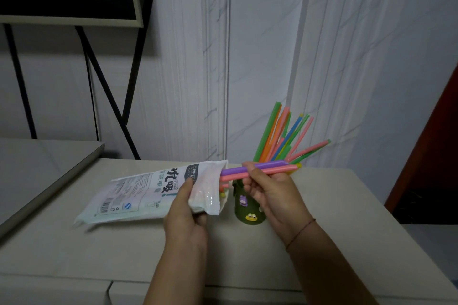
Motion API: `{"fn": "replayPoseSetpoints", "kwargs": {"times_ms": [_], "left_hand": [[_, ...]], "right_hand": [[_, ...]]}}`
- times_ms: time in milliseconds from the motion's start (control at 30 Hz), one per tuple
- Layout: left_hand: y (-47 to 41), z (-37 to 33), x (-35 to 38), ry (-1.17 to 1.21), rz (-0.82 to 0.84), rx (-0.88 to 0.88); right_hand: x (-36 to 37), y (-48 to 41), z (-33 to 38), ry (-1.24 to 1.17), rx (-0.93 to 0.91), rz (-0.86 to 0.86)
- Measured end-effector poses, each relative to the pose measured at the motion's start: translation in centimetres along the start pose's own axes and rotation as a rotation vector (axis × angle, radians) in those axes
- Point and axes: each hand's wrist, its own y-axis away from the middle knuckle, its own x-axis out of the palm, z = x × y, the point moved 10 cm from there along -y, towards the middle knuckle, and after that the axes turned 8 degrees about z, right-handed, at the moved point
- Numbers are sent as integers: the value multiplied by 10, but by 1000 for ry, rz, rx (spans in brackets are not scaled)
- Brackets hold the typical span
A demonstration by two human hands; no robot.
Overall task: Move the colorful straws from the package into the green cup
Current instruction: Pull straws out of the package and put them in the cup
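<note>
Lower centre of the frame: my left hand (pixel 184 215) gripped the white, glossy plastic straw package (pixel 138 193) near its open mouth, thumb on the printed upper face and fingers curled beneath. The crinkled package lay slanted, with its closed end low on the smooth beige tabletop (pixel 124 250).

Centre: my right hand (pixel 270 193) pinched two smooth tubular straws, one purple (pixel 262 164) and one pink (pixel 272 170), between thumb and bent fingers. Both lay nearly level, their left ends inside the package mouth. Further straw ends (pixel 224 187) showed within that mouth.

Just below the right hand stood the dark green cylindrical cup (pixel 247 215), matt, bearing small purple and yellow figures, its rim partly hidden by my fingers. A fan of green, orange, pink, blue and yellow straws (pixel 280 136) leaned out of it toward the upper right.

A thin red cord bracelet (pixel 301 233) circled the right wrist. I noted a veined, marble-patterned wall (pixel 347 57) behind.
</note>
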Motion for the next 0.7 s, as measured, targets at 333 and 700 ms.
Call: {"fn": "replayPoseSetpoints", "kwargs": {"times_ms": [333,700], "left_hand": [[0,3,-4,-27,-36,-20],[-2,-12,-16,21,-117,-3]], "right_hand": [[-12,5,9,39,-20,-56],[-77,11,53,187,-164,-270]]}}
